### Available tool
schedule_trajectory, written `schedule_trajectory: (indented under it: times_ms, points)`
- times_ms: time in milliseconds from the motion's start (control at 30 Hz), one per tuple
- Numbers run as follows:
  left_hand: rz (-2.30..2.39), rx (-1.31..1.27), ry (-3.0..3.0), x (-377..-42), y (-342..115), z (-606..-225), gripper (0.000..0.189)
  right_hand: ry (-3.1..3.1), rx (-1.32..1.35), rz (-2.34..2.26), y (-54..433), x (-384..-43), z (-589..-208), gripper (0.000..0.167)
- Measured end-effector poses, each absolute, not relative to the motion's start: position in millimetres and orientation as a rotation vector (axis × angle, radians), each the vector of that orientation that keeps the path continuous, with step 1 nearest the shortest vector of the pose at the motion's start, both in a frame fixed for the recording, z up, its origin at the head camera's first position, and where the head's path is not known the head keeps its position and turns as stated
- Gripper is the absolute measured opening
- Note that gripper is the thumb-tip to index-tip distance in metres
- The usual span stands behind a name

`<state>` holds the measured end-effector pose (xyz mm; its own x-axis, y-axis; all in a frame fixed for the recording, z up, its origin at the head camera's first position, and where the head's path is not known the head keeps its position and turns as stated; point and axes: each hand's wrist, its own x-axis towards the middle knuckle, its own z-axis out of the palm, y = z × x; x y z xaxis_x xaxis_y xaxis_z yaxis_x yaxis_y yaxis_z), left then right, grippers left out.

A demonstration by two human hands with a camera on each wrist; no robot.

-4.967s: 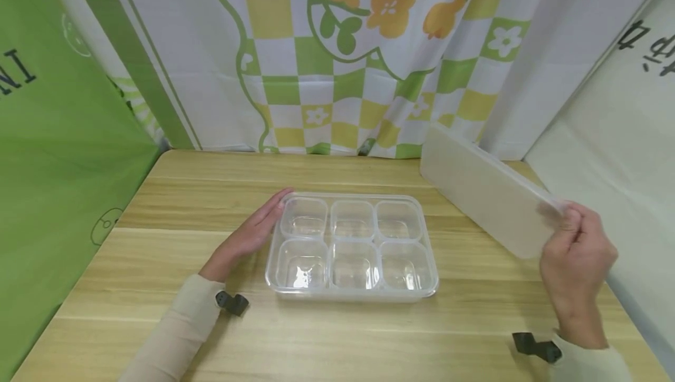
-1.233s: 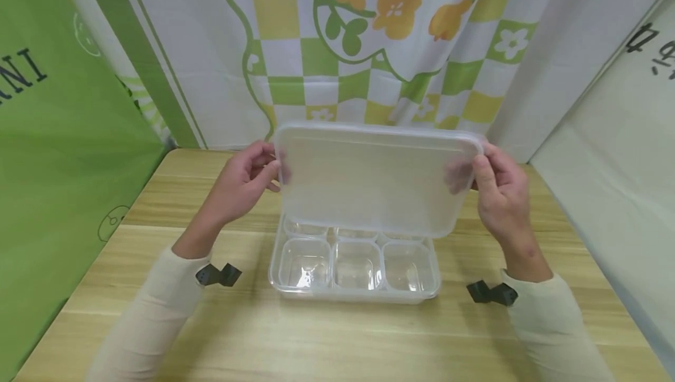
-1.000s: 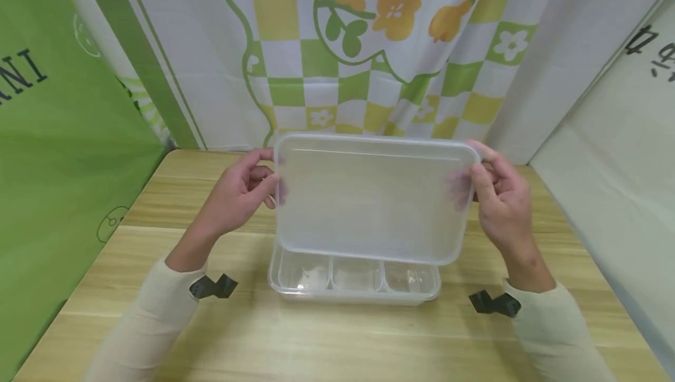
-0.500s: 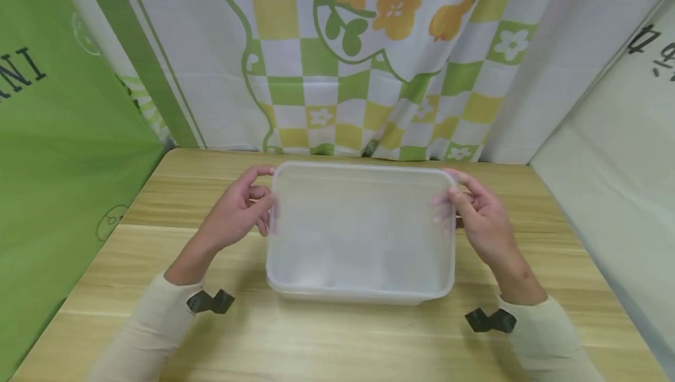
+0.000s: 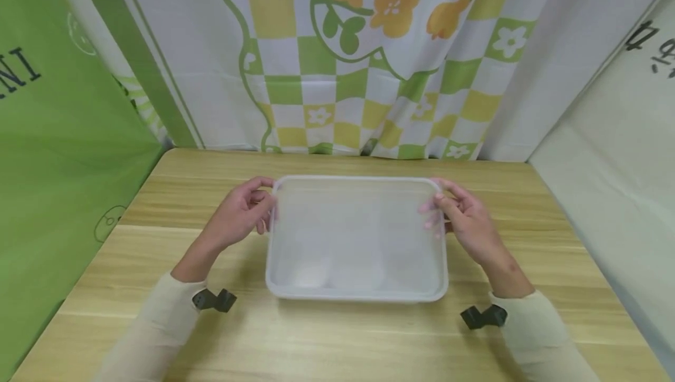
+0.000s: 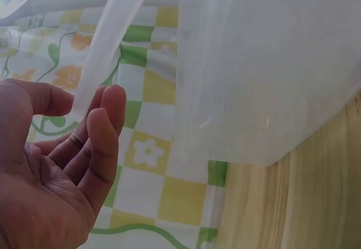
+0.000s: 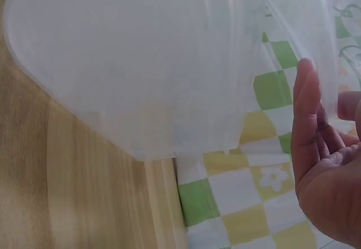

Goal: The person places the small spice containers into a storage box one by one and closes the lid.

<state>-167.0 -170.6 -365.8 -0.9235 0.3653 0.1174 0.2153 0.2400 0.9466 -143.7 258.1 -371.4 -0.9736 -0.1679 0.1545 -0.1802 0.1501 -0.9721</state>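
A frosted rectangular lid (image 5: 358,235) covers the clear plastic food container (image 6: 271,80) as seen from the head, hiding its small compartments. My left hand (image 5: 237,212) pinches the lid's left edge near the far corner, thumb on top and fingers beneath. At the opposite edge, my right hand (image 5: 471,221) pinches the far right corner in the same manner. Both wrist views show a gap between the held part of the lid (image 6: 110,40) and the container's wall. The container stands on the table.
The wood-grain table (image 5: 337,341) stretches around the container. A checked, flowered curtain (image 5: 369,95) hangs along its back edge. Green cloth (image 5: 68,165) borders the left side and pale cloth (image 5: 622,165) the right. A small black device (image 5: 213,300) is worn at each wrist.
The lid came from the right side in my right hand, then my left hand took its other edge. Both hands have lowered it from a steep tilt to nearly flat over the container.
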Motion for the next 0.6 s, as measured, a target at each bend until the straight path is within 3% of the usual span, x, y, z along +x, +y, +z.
schedule_trajectory:
  times_ms: [600]
  points:
    - [1.645, 0.515, 2.538, -195, -175, -382, 0.028, -2.652, 0.125, 1.622, 257, -164, -381, 0.052]
